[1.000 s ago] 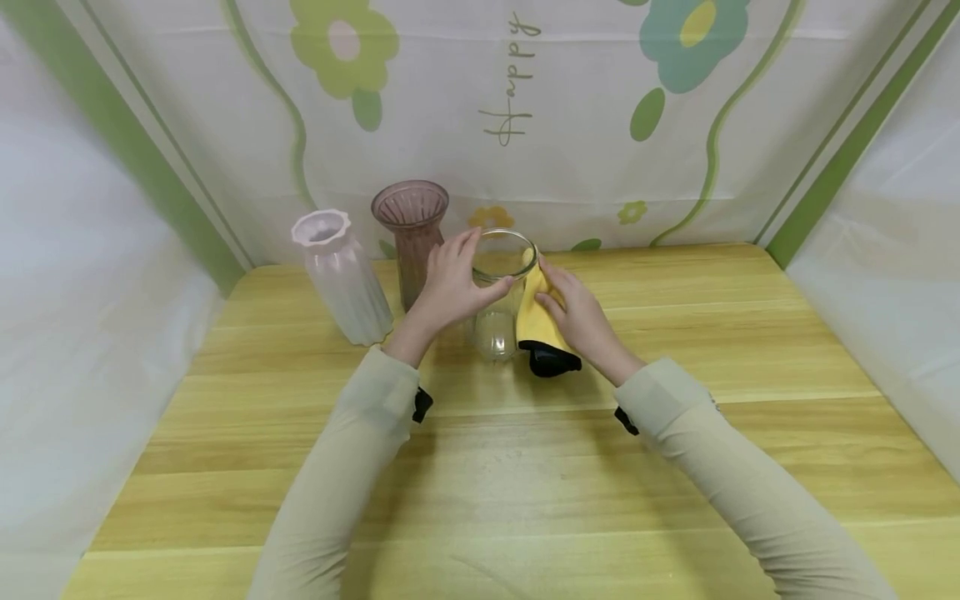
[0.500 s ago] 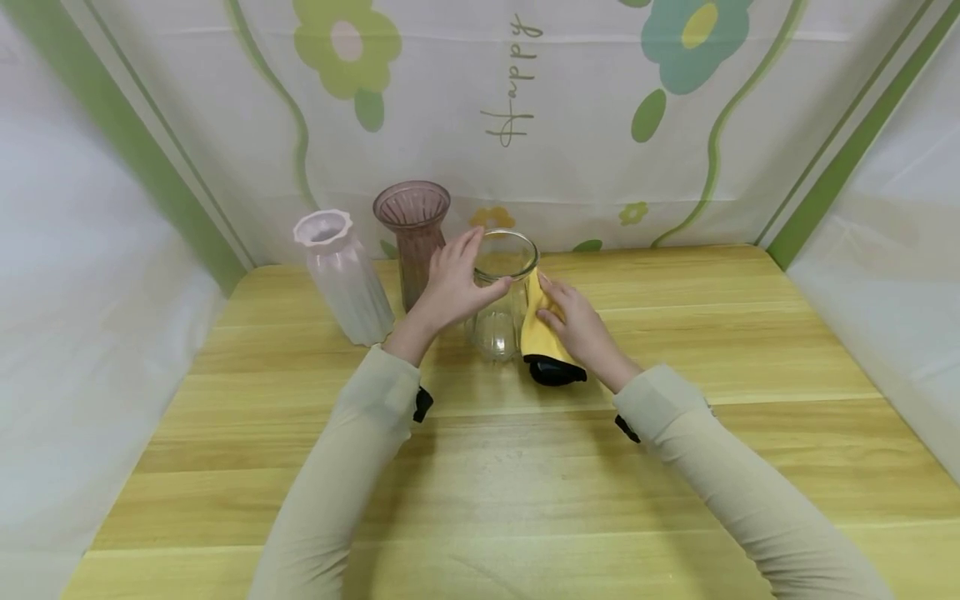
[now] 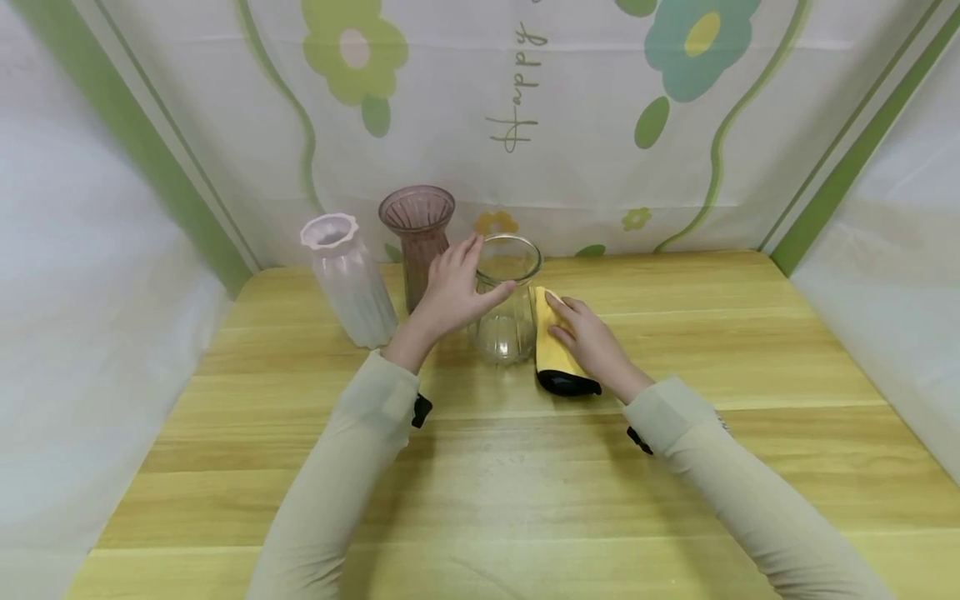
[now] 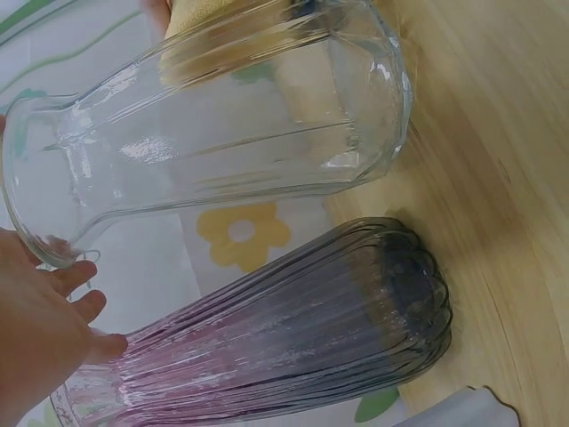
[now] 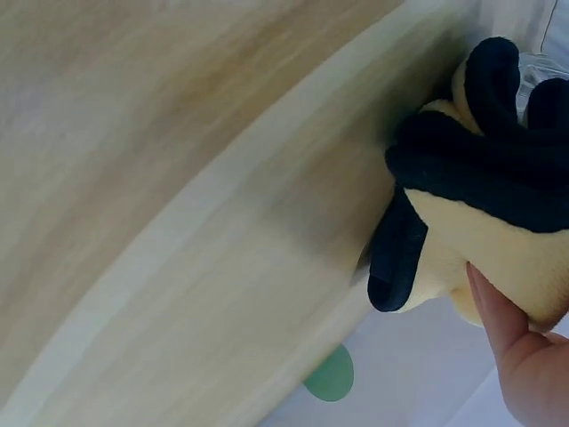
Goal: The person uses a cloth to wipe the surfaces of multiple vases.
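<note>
A clear, ribbed glass vase (image 3: pixel 502 337) stands upright near the back of the table. My left hand (image 3: pixel 453 287) holds it at the rim, thumb across the near side and fingers toward the far side. In the left wrist view, fingertips (image 4: pixel 84 289) lie right at the rim of the clear vase. Bunched in my right hand (image 3: pixel 596 343) is a yellow cloth (image 3: pixel 551 337) with black edging, against the vase's right side close over the table. The right wrist view shows the folded cloth (image 5: pixel 489 205) with my thumb (image 5: pixel 498 307) pressing on it.
A purple glass vase (image 3: pixel 417 242) stands just left of the clear one, partly behind my left hand. Further left is a pink-to-grey fluted vase (image 3: pixel 351 287). Behind the wooden table (image 3: pixel 510 483) hangs a white curtain (image 3: pixel 585 167) with flower prints.
My right hand has slid the cloth from near the rim down the vase's right side, toward the front and right. The left hand keeps its place at the rim.
</note>
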Available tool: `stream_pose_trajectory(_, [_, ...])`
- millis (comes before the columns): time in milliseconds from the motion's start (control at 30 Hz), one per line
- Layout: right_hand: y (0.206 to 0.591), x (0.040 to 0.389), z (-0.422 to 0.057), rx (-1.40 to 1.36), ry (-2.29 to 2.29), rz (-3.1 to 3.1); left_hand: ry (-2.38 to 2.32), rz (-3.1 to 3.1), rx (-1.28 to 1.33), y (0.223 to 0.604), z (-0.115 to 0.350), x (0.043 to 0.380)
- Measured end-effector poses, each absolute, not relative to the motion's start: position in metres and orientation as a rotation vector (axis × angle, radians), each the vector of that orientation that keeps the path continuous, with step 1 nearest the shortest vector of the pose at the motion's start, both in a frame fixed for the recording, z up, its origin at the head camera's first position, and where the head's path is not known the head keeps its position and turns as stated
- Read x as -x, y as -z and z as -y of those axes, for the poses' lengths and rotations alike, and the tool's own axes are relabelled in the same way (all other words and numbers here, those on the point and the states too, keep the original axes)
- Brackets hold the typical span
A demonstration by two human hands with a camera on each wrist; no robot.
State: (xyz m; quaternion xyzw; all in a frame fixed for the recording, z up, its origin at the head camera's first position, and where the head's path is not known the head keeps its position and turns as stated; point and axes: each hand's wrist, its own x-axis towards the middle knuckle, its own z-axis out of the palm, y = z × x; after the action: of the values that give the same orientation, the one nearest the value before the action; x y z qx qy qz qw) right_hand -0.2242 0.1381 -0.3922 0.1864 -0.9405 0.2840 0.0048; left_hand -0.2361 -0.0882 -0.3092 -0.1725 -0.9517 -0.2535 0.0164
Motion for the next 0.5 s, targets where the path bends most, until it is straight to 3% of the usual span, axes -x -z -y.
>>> stream_pose_trajectory(500, [0.391, 0.225, -0.147, -0.526, -0.91, 2.864, 0.817, 3.002, 0.458, 0.308, 0.077, 0.244])
